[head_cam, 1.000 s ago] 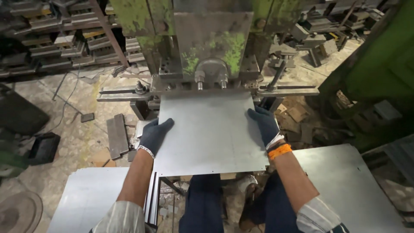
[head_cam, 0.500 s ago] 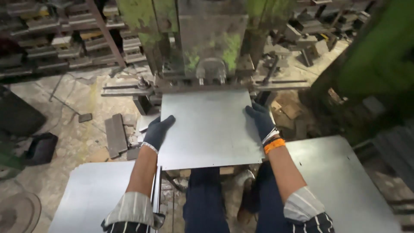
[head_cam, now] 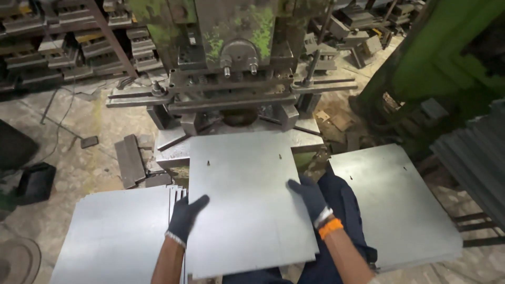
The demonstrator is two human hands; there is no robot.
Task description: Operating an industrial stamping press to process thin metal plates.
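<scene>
While the sheet (head_cam: 247,200) now lies pulled back from the press (head_cam: 231,68), two small holes show near its far edge, so punching looks done. Left hand (head_cam: 185,216) and right hand (head_cam: 309,195) press flat, fingers spread. Stacks (head_cam: 118,236) flank it.
</scene>
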